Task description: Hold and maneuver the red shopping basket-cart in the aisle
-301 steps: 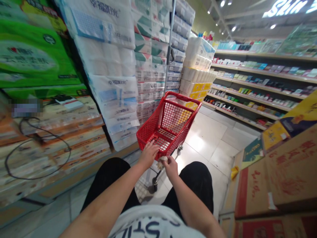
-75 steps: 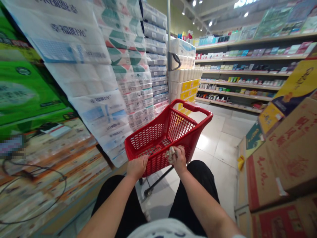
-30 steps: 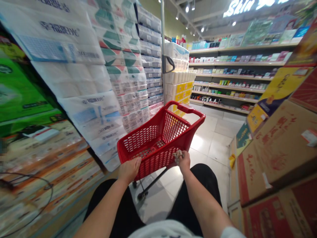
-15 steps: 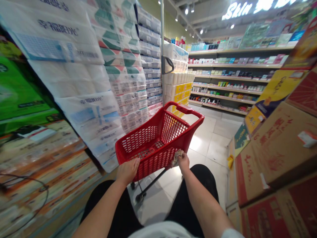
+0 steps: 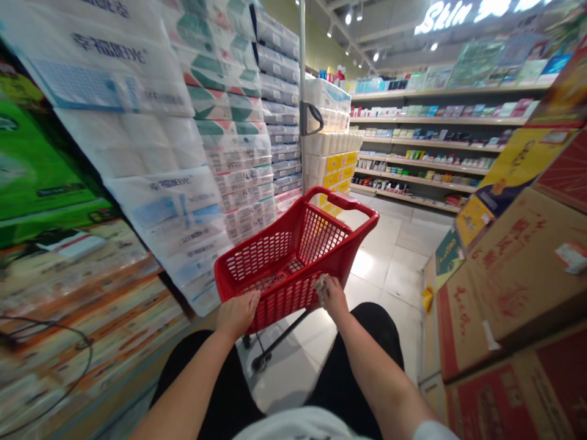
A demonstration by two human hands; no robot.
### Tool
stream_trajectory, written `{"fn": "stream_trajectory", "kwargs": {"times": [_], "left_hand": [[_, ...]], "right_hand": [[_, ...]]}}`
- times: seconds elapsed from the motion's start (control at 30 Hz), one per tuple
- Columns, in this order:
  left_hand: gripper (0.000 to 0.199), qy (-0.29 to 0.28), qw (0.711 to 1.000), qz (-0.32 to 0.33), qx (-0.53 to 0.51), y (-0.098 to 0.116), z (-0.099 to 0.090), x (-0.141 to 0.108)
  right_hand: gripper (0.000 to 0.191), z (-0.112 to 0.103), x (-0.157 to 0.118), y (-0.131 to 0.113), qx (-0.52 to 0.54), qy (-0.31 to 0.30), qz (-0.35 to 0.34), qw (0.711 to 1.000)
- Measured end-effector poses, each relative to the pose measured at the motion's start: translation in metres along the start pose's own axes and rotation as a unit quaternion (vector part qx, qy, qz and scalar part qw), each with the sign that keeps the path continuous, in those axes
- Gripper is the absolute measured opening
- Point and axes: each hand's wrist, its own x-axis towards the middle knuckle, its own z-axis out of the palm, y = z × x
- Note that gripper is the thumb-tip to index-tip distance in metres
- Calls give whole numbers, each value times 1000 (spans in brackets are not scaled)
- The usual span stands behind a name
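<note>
A red plastic shopping basket on wheels (image 5: 284, 293) stands tilted in front of my knees, its handle pointing away to the right. My left hand (image 5: 238, 314) grips the near left corner of its rim, fingers curled over the edge. Against the outside of the basket's near side, my right hand (image 5: 335, 297) presses a crumpled greyish-beige cloth (image 5: 321, 287). The fingers are closed on this cloth, and part of it is hidden behind them. Nothing lies in the visible part of the basket.
Stacked tissue packs (image 5: 169, 201) rise along the left, beside a metal pole (image 5: 302, 73) with a black handle. Cardboard cartons (image 5: 513, 269) line the right side. Shelves of small goods (image 5: 422, 122) stand at the back. A dark cable (image 5: 87, 360) hangs at lower left.
My right hand has moved slightly left with the cloth along the basket's side. My left hand keeps its hold on the rim, and the basket stays in place.
</note>
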Motion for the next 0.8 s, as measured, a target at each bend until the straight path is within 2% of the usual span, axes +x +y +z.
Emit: {"fn": "stream_trajectory", "kwargs": {"times": [0.07, 0.1, 0.2, 0.23, 0.33, 0.4, 0.53, 0.67, 0.7, 0.8], "left_hand": [[56, -1, 1000, -6, -1, 1, -2, 0], [56, -3, 1000, -8, -1, 2, -2, -1], [55, -8, 1000, -10, 3, 4, -4, -1], [55, -9, 1000, -10, 3, 4, -4, -1], [54, -10, 1000, -7, 3, 6, -6, -1], [54, -14, 1000, -11, 3, 7, -7, -1], [55, -15, 1000, -7, -3, 7, -8, -2], [57, -8, 1000, -5, -6, 7, -7, -2], [57, -8, 1000, -7, -6, 7, -6, -2], [55, -9, 1000, -10, -5, 8, -6, -2]], "right_hand": [[38, 0, -1, -1, -4, -50, -27, 998], [36, 0, -1, -2, -3, -43, -32, 999], [31, 1, -3, -6, 0, 32, -52, 998], [30, 2, -5, -8, -1, 25, -73, 997], [26, 5, -11, -15, 0, -85, -161, 983], [24, 8, -13, -18, 5, -111, -183, 977], [31, 11, -10, -20, -6, -29, -131, 991], [26, 11, -8, -22, -3, -82, -152, 985], [27, 11, -8, -23, 2, -77, -158, 984], [30, 13, -8, -28, 9, -9, -146, 989]]}}
